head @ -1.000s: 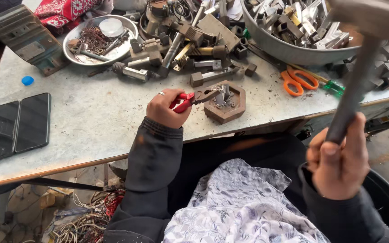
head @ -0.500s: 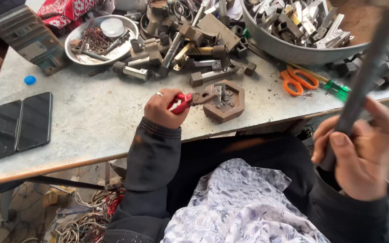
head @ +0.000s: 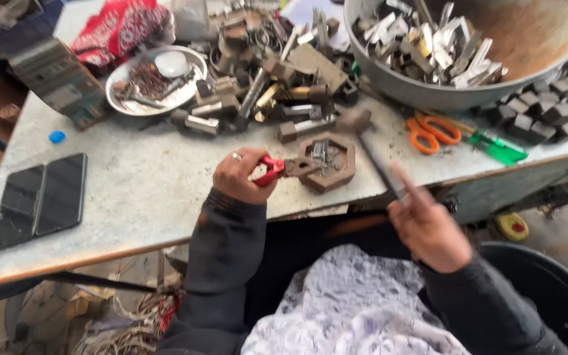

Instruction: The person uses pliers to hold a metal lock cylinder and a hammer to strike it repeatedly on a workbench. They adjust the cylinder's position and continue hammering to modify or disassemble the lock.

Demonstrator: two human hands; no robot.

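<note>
The grey worktop (head: 133,190) lies bare near its front edge. The left hand (head: 241,176) clamps red-handled pliers (head: 277,169); the right hand (head: 428,227) grips a blurred hammer (head: 363,135) over the hexagonal metal block (head: 329,163). A big metal bowl (head: 428,95) holds scrap pieces.

The worktop (head: 133,190) is dull grey, scuffed and stained, while the big bowl (head: 428,92) is matt metal with a rusty inside. The pliers (head: 277,169) carry glossy red plastic handles beside a rough brownish hexagonal block (head: 336,174); the two phones (head: 37,197) shine black and smooth.
</note>
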